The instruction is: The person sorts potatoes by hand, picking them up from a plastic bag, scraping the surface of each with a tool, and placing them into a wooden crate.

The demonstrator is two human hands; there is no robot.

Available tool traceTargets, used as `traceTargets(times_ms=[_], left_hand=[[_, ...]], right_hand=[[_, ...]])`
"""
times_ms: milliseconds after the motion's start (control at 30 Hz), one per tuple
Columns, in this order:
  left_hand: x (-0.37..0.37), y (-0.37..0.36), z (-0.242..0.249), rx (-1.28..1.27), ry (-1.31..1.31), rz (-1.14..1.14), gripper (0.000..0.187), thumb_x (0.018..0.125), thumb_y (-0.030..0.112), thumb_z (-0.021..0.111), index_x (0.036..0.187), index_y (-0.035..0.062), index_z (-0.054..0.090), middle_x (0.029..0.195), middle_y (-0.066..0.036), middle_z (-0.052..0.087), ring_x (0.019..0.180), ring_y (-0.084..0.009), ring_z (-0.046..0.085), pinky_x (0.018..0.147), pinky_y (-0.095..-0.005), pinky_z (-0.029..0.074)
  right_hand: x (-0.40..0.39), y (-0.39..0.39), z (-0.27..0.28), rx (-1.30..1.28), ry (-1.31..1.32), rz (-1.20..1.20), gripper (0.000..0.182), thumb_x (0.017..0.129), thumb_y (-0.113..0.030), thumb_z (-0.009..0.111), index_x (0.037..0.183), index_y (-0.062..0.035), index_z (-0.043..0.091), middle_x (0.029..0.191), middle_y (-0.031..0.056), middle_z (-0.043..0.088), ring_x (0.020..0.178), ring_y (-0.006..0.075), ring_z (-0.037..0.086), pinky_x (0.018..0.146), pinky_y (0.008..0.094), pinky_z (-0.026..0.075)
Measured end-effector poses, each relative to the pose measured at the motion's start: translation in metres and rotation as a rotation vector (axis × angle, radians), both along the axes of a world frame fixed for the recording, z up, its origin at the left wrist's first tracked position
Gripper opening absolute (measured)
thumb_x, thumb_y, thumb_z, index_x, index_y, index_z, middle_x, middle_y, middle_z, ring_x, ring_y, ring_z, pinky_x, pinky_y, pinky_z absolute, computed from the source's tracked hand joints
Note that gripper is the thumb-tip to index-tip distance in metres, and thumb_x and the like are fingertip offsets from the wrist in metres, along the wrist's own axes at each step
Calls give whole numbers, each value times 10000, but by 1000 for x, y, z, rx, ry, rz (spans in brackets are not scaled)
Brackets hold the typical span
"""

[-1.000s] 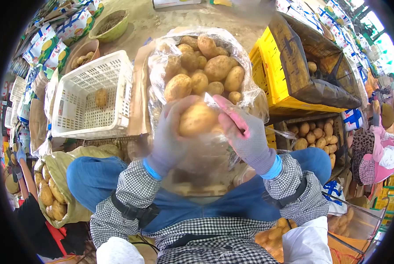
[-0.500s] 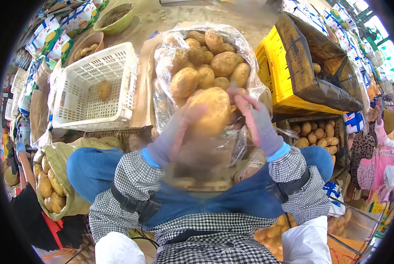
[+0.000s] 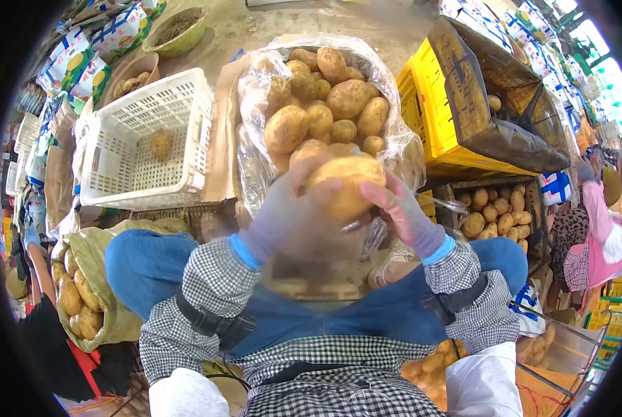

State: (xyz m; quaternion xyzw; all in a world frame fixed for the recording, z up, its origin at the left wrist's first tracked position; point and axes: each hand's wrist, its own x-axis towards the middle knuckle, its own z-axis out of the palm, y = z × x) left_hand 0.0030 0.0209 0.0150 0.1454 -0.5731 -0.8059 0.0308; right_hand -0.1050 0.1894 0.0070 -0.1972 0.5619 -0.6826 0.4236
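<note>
A large pale-brown potato (image 3: 350,186) is held up between my two gloved hands, just in front of a plastic-lined box of potatoes. My left hand (image 3: 291,205) is closed around its left side, though part of the hand is smeared by motion. At the potato's right end, the fingers and thumb of my right hand (image 3: 407,214) grip it. Behind them, several potatoes (image 3: 348,99) are heaped in the clear plastic liner (image 3: 409,149).
To the left stands a white crate (image 3: 144,191) with one potato in it. Right of the box are yellow crates (image 3: 439,111) and a dark crate of potatoes (image 3: 457,187). A green sack of potatoes (image 3: 126,316) rests by my left knee. Other people are at both edges.
The potato has turned from upright to lying more sideways and moved slightly right. My left hand has shifted right with it, and my right hand's fingers now touch its right end.
</note>
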Motion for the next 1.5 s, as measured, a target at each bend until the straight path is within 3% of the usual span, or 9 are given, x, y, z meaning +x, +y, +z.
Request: traceTargets(times_ms=[167, 367, 467, 667, 767, 900, 1133, 1267, 1500], left_hand=[[0, 5, -29, -748, 269, -194, 642, 891, 446, 676, 1304, -14, 506, 1207, -95, 597, 1068, -176, 596, 939, -321, 495], [-28, -21, -32, -513, -116, 161, 375, 938, 187, 575, 1272, 17, 555, 1056, -110, 648, 969, -187, 633, 899, -333, 503], [-64, -59, -26, -1314, 116, 230, 480, 867, 269, 641, 1261, 11, 552, 1150, -209, 613, 1045, -337, 612, 917, -439, 482], [-186, -57, -56, -1607, -645, -340, 566, 829, 415, 611, 1254, 43, 574, 1112, -218, 666, 1084, -319, 625, 950, -420, 463], [-208, -49, -32, -1621, -679, -768, 582, 844, 429, 573, 1231, -6, 589, 1109, -236, 670, 1132, -312, 609, 958, -400, 459], [-220, -82, -73, -1333, -383, -416, 553, 869, 413, 587, 1192, -36, 593, 1116, -205, 663, 1073, -312, 638, 919, -400, 494], [-80, -13, 45, 763, -91, -330, 514, 968, 418, 514, 1355, 81, 481, 1193, -90, 629, 1061, -270, 633, 900, -407, 529], [-33, 16, 10, 433, 15, -16, 480, 968, 414, 522, 1286, 54, 508, 1159, -103, 629, 1183, -249, 550, 1010, -420, 446], [-11, 10, -33, 825, 189, -165, 493, 991, 502, 448, 1245, 85, 513, 1149, -123, 631, 1103, -263, 577, 1018, -429, 398]], right_hand=[[10, 42, 1, 145, -158, 52, 599, 874, -411, 683, 1332, -73, 495, 1087, 17, 659, 885, 100, 654, 569, 231, 535], [-9, 102, 13, -35, -362, -734, 451, 896, -422, 644, 1206, -107, 556, 994, 44, 649, 707, 127, 606, 498, 204, 479], [-40, 180, -14, -278, -468, -1074, 394, 886, -389, 670, 1138, -95, 594, 962, 63, 635, 717, 143, 584, 563, 210, 498], [-63, 245, -44, -401, -602, -1287, 322, 920, -262, 631, 1152, -41, 600, 995, 97, 630, 767, 131, 581, 653, 216, 520], [-50, 178, 0, -227, -149, -1188, 398, 974, -140, 517, 1354, -28, 481, 1039, 97, 641, 705, 96, 543, 599, 204, 480], [-21, 116, 52, 105, 257, -958, 488, 981, -124, 500, 1449, -39, 390, 1023, 76, 644, 648, 58, 509, 527, 186, 439], [0, 64, 53, 85, 325, -467, 460, 978, -79, 484, 1435, -63, 442, 906, 33, 622, 568, 23, 443, 526, 167, 408], [17, 35, 38, 7, 521, -273, 439, 963, -35, 488, 1401, -53, 488, 904, 15, 619, 594, 36, 462, 553, 173, 411], [44, 7, -1, 240, 1091, -58, 450, 897, 42, 524, 1336, -50, 555, 1103, 123, 687, 823, 146, 641, 713, 269, 504]])
